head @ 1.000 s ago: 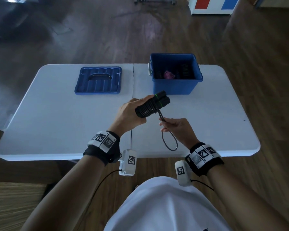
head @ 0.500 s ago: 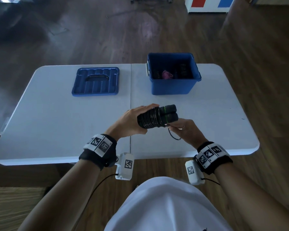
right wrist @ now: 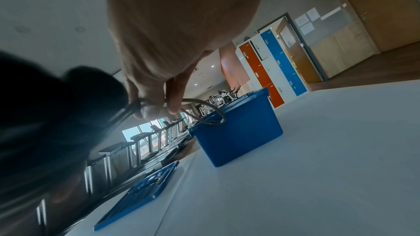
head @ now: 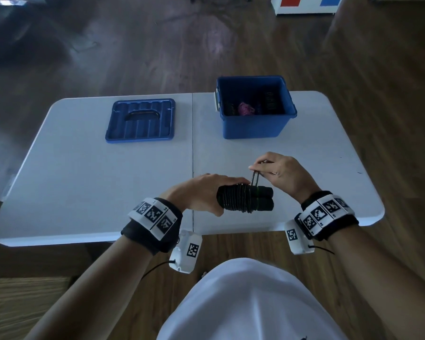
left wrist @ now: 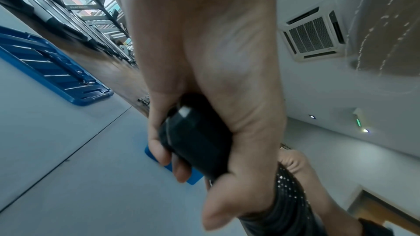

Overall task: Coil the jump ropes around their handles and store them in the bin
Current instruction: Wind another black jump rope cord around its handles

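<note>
My left hand point(head: 206, 192) grips a pair of black jump rope handles point(head: 245, 198) held side by side, with black rope coiled tightly around them; the same handles point(left wrist: 195, 137) fill its palm in the left wrist view. Just behind the bundle, my right hand point(head: 277, 170) pinches the last short loop of rope point(head: 255, 178) and holds it up taut. In the right wrist view that rope loop point(right wrist: 204, 112) curls past my fingertips. The open blue bin point(head: 255, 126) stands at the back right of the table, with coiled ropes and something pink inside.
The bin's blue lid point(head: 140, 121) lies flat at the back left of the white folding table point(head: 84, 180). My hands hover over the table's near edge, by its centre seam. Wooden floor surrounds the table; lockers point(right wrist: 268, 71) stand far behind.
The loose rope loop has shrunk as more turns went onto the handles. My right hand moved from below the bundle to behind it, lifting the remaining loop upward.
</note>
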